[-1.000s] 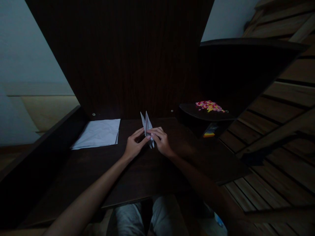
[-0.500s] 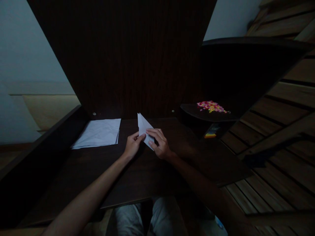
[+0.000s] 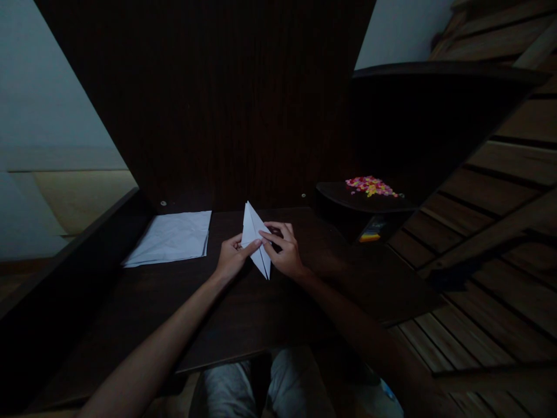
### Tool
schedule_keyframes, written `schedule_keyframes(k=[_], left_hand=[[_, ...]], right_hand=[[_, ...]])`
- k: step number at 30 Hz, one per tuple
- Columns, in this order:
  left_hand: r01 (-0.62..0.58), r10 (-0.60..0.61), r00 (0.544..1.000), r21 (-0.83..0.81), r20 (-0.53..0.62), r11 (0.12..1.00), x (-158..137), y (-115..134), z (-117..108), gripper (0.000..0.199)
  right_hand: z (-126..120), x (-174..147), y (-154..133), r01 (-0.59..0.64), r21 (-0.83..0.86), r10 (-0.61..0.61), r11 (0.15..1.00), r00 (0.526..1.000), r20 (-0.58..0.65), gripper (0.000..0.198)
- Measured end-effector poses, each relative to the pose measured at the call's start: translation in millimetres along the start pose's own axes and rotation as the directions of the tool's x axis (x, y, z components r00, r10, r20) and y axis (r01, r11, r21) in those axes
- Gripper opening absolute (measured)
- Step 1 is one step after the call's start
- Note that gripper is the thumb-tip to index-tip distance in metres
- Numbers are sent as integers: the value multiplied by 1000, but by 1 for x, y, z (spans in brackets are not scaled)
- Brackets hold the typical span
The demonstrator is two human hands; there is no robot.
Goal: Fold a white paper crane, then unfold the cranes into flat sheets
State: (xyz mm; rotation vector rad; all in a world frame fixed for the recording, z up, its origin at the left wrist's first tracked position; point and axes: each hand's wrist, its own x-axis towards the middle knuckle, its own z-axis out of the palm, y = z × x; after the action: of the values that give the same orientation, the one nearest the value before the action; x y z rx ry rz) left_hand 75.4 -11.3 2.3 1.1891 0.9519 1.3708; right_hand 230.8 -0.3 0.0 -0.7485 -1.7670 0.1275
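Note:
A white sheet of paper folded into a narrow diamond [image 3: 253,223] is held between both hands above the dark desk. Its upper tip points away from me, and a dark slit runs down its lower half. My left hand [image 3: 232,255] pinches the left edge, thumb on top and fingers behind. At the right edge my right hand [image 3: 284,248] is closed on the paper, with thumb and index finger near the middle crease. Some fingertips are hidden behind the paper.
White paper sheets [image 3: 174,235] lie stacked at the left of the desk [image 3: 230,325]. Small pink, red and yellow pieces [image 3: 372,186] are heaped on a curved shelf [image 3: 331,191] at the right. A yellow-edged item [image 3: 369,237] sits below it. A raised side panel [image 3: 87,238] bounds the left.
My right hand has shifted slightly right, showing more of the folded paper. The paper's lower point and dark slit now show below my fingers. My left hand stays at the left edge.

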Motion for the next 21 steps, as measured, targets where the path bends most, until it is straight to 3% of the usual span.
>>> schedule_keyframes(k=[4,8,12,18,21], left_hand=[[20,-19,998,14,-52,1000,2,0,-1,47],[40,-41,995,-14,-86,999,3,0,-1,46],[51,-56,994,-55,-95,997,3,0,-2,43],[68,-76,991,-81,-106,994,4,-3,-3,39],[80,-89,991,-91,-95,993,4,-2,-4,39]], right_hand=[[0,1,2,-40,51,41,998,999,-6,25],[-1,3,10,-215,206,221,955,975,-7,25],[-1,4,17,-427,430,404,796,903,149,23],[2,3,22,-651,580,522,490,752,403,20],[1,3,22,-701,599,539,386,699,470,19]])
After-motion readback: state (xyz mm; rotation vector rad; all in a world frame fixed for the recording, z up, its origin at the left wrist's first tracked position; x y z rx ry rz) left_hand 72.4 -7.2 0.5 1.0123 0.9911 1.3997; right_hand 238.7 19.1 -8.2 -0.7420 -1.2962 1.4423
